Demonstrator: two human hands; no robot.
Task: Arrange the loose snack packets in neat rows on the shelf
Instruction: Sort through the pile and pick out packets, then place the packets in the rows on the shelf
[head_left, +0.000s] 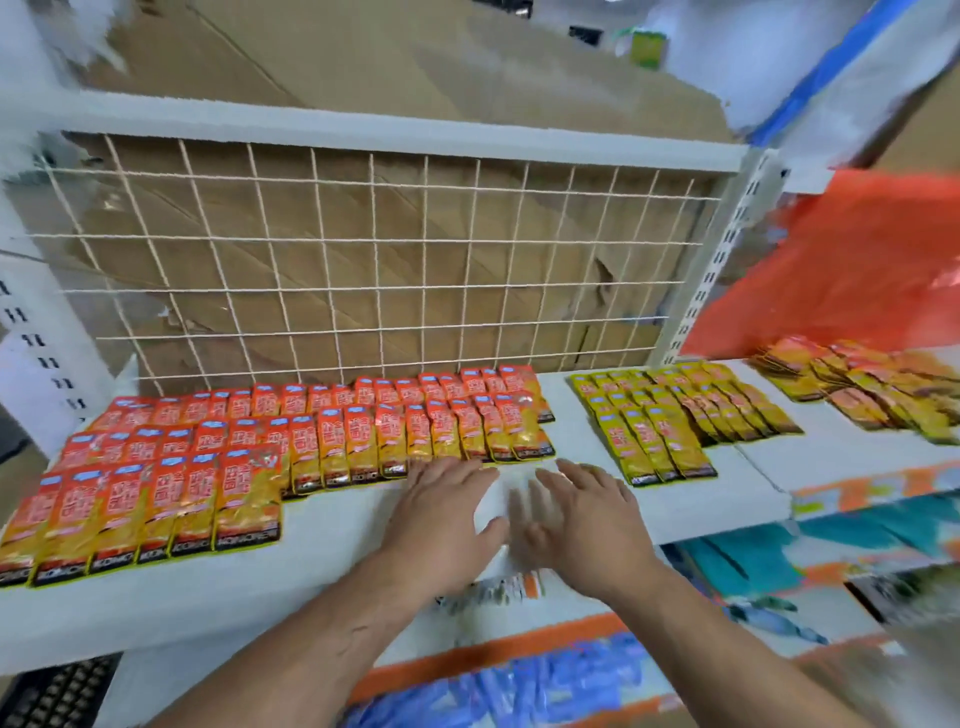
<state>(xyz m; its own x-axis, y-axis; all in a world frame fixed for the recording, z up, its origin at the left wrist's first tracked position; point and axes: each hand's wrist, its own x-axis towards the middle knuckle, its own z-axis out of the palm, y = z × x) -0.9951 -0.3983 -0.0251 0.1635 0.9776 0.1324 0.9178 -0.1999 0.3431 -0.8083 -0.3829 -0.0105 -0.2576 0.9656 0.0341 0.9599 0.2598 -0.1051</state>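
Note:
Orange and yellow snack packets lie in overlapping rows across the left and middle of the white shelf. A smaller block of yellow packets lies in rows further right. My left hand is flat over the bare shelf front, fingers straight, its fingertips at the lower edge of the middle orange row. Beside it, my right hand is spread flat and holds nothing. Both hands are blurred.
A white wire grid with cardboard behind it backs the shelf. More packets lie heaped on the adjoining shelf at right, under a red bag. Blue and orange goods fill the lower shelf.

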